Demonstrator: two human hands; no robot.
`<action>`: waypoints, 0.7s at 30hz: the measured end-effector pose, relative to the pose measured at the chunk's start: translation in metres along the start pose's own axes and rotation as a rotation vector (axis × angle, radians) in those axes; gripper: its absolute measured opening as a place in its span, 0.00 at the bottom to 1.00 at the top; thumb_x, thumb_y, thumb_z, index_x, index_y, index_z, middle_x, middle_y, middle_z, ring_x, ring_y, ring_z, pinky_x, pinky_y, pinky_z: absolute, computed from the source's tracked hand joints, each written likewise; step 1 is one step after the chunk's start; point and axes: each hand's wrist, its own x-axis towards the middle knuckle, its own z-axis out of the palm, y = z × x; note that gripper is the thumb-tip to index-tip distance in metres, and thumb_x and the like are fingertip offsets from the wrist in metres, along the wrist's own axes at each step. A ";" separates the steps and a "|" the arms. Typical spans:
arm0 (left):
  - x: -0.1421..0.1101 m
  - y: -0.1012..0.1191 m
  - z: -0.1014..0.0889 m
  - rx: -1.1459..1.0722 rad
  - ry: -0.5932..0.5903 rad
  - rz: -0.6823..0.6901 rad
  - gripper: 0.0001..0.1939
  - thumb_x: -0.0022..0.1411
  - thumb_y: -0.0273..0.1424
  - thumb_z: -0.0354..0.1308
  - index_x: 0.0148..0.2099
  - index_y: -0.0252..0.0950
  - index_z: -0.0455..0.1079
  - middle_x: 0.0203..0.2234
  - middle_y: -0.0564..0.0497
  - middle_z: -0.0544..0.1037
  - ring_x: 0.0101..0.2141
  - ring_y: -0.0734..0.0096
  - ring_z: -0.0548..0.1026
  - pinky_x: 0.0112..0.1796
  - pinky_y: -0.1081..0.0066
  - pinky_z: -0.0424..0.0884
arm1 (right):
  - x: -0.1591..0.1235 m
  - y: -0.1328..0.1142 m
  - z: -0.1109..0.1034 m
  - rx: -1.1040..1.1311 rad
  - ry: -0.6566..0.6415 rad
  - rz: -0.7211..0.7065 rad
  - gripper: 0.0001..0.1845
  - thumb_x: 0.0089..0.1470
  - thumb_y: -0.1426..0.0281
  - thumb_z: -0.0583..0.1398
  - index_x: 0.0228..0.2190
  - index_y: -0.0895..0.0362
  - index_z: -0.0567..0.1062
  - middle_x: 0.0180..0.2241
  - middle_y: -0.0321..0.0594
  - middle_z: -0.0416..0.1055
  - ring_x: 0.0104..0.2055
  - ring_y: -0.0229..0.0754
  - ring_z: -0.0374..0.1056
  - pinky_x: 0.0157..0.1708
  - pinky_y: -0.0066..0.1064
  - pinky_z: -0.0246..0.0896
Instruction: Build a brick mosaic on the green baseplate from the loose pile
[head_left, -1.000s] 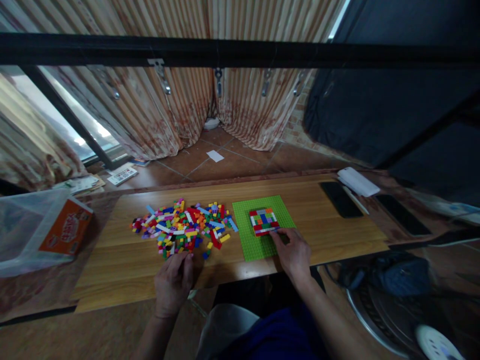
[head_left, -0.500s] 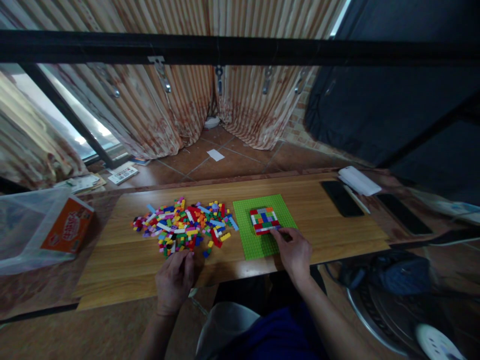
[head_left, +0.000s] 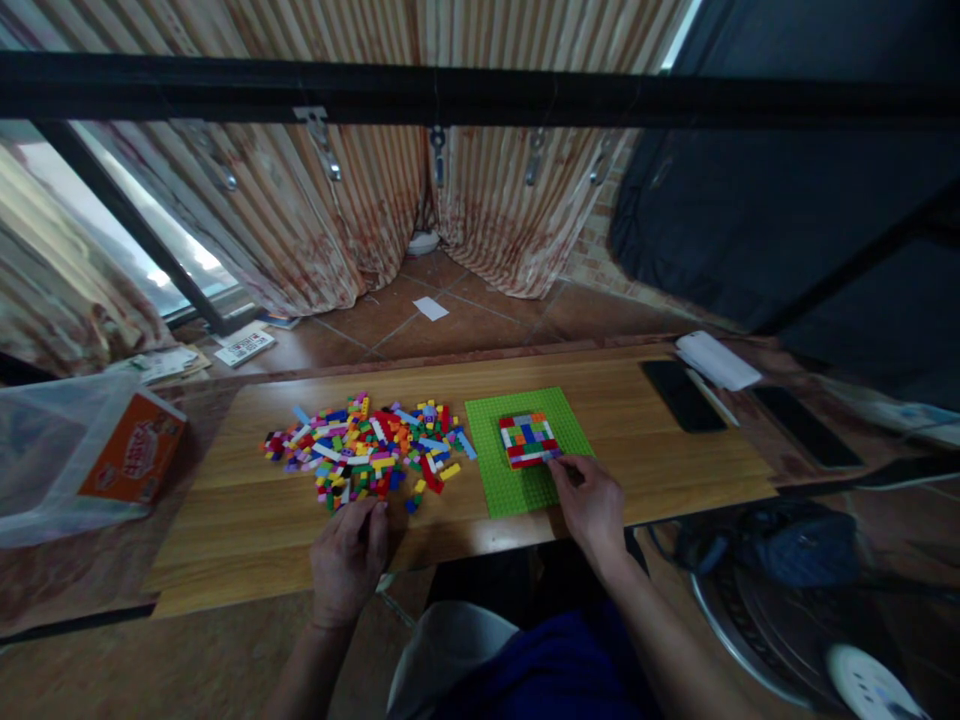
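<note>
A block of coloured toy bricks (head_left: 528,437), in red, white, orange, blue and green, stands on a green studded baseplate (head_left: 491,495). At its near right corner, the pinched fingers of my right hand (head_left: 590,500) hold a small purple toy brick (head_left: 553,455) against the front row. My left hand (head_left: 349,555) rests at the table's front edge, just below a heap of loose toy bricks (head_left: 367,450). Its fingers are curled together, and whatever may lie between them is hidden.
The wooden table (head_left: 240,530) carries a dark phone (head_left: 684,397) and a white pen-like stick (head_left: 712,398) on the right. A clear plastic bin (head_left: 52,470) with an orange label stands left of the table. A dark horizontal bar (head_left: 480,95) crosses above.
Hardly anything differs. My right fingers have shifted very slightly at the corner of the brick block, while my left hand stays in place.
</note>
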 end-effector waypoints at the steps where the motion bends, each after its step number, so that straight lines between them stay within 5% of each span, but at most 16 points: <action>1: 0.000 0.000 0.000 0.004 0.002 0.001 0.05 0.65 0.31 0.53 0.37 0.36 0.67 0.27 0.52 0.76 0.28 0.73 0.75 0.30 0.76 0.68 | 0.001 0.001 -0.001 0.010 -0.005 -0.012 0.21 0.58 0.53 0.55 0.31 0.56 0.77 0.34 0.44 0.76 0.36 0.45 0.70 0.38 0.35 0.62; 9: -0.001 -0.002 0.001 0.025 0.019 0.030 0.05 0.65 0.31 0.53 0.38 0.36 0.67 0.28 0.51 0.77 0.29 0.72 0.75 0.32 0.75 0.69 | 0.015 0.019 -0.006 0.028 -0.109 -0.273 0.17 0.59 0.59 0.56 0.45 0.52 0.77 0.41 0.43 0.74 0.44 0.46 0.69 0.46 0.39 0.66; 14: -0.002 -0.004 0.002 0.028 -0.003 0.016 0.05 0.65 0.31 0.54 0.37 0.36 0.68 0.28 0.51 0.77 0.29 0.71 0.76 0.32 0.74 0.69 | 0.026 0.024 -0.006 -0.022 -0.200 -0.410 0.15 0.61 0.62 0.55 0.39 0.50 0.81 0.38 0.43 0.74 0.42 0.46 0.69 0.43 0.39 0.67; 21: -0.001 -0.003 0.002 0.024 -0.009 0.005 0.06 0.65 0.32 0.53 0.37 0.36 0.68 0.28 0.51 0.77 0.29 0.71 0.75 0.31 0.74 0.69 | 0.031 0.023 -0.006 0.100 -0.199 -0.405 0.11 0.60 0.63 0.57 0.37 0.48 0.81 0.36 0.39 0.75 0.40 0.45 0.69 0.43 0.41 0.66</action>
